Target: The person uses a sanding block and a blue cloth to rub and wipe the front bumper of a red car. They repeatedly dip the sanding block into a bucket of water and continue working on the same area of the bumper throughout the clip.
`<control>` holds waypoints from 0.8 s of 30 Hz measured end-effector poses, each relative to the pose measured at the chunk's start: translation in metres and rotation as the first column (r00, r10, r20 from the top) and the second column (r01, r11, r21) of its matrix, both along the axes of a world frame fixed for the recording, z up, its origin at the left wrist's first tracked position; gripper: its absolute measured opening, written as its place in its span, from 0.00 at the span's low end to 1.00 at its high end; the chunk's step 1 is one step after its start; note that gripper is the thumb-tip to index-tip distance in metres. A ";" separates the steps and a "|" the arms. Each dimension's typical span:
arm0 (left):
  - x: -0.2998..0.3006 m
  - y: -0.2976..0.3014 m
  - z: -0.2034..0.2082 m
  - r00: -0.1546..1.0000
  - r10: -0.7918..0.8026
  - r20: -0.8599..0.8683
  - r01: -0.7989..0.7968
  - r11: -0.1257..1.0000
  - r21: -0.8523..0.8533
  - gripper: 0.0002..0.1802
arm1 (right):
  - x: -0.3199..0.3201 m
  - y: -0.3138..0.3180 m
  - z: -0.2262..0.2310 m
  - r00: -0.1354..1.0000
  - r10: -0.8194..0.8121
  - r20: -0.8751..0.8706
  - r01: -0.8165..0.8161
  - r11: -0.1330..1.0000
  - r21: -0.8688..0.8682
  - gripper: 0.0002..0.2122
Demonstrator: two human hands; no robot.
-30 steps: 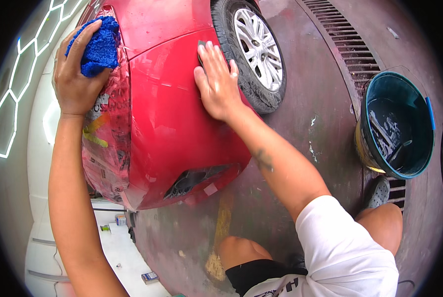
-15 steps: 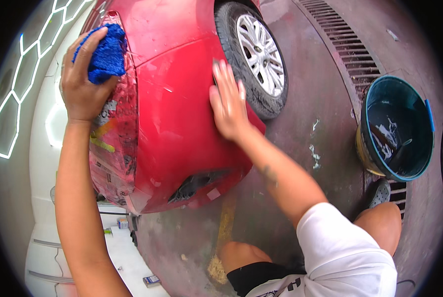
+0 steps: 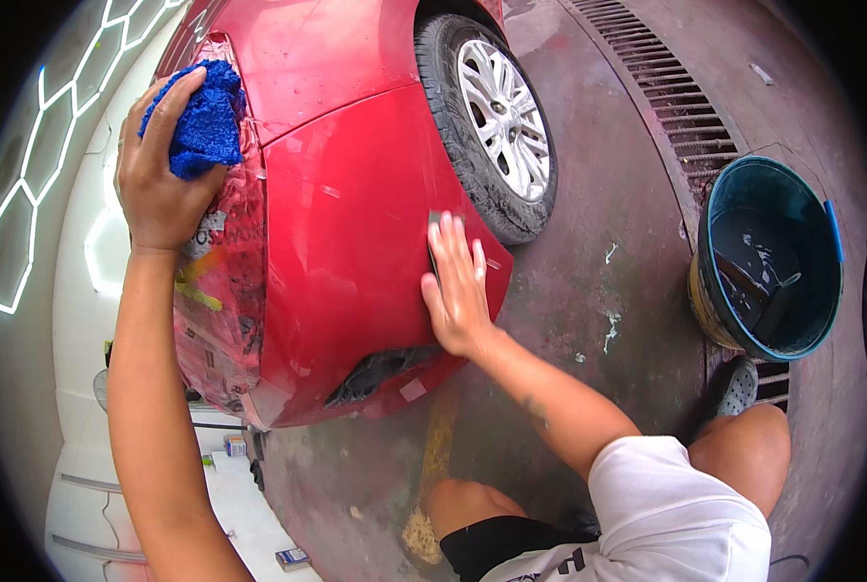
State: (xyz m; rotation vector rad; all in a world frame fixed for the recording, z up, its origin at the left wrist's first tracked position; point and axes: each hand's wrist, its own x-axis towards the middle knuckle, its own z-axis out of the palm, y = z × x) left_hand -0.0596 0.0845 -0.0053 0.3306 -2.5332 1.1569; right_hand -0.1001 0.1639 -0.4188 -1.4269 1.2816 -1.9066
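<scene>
A bunched blue microfiber cloth (image 3: 208,121) is gripped in my left hand (image 3: 167,184). That hand rests by the car's light, which is covered with taped-on plastic and paper masking (image 3: 222,320). My right hand (image 3: 461,291) presses flat against the red bumper (image 3: 356,213), fingers close together and pointing up toward the wheel arch. Under its fingers lies a thin grey sheet (image 3: 434,221), like sandpaper; only its edge shows, and the palm hides the rest.
The front wheel (image 3: 503,121) stands just beyond the bumper. To the right, a dark green bucket (image 3: 713,281) holds dark water and a few things I cannot make out. A floor drain grate (image 3: 671,107) runs behind it. My foot (image 3: 741,383) is close to the bucket.
My right hand has slid down the bumper with the grey sheet, away from the wheel arch. The left hand keeps the cloth at the masked light. The whole view has shifted slightly.
</scene>
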 end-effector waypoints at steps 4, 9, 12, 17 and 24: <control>0.003 -0.003 0.000 1.000 -0.017 0.004 0.017 1.000 0.000 0.44 | -0.034 -0.043 0.048 0.995 -0.097 -0.023 0.094 0.991 -0.094 0.32; 0.008 -0.005 -0.003 1.000 -0.015 0.017 0.015 1.000 0.010 0.45 | -0.120 -0.102 0.090 0.952 0.092 0.294 -0.052 0.989 -0.142 0.27; 0.005 0.001 0.001 1.000 0.023 0.015 -0.022 0.999 -0.033 0.45 | -0.144 -0.067 0.051 0.769 0.115 0.629 0.031 0.976 -0.216 0.26; 0.005 -0.002 -0.003 1.000 0.014 0.009 -0.014 0.999 -0.036 0.45 | -0.106 -0.042 -0.001 0.931 -0.072 0.357 0.087 0.996 -0.026 0.26; 0.004 0.000 -0.004 1.000 0.012 0.007 -0.013 1.000 0.013 0.44 | -0.023 -0.009 0.017 0.993 -0.115 0.000 0.114 0.991 -0.076 0.28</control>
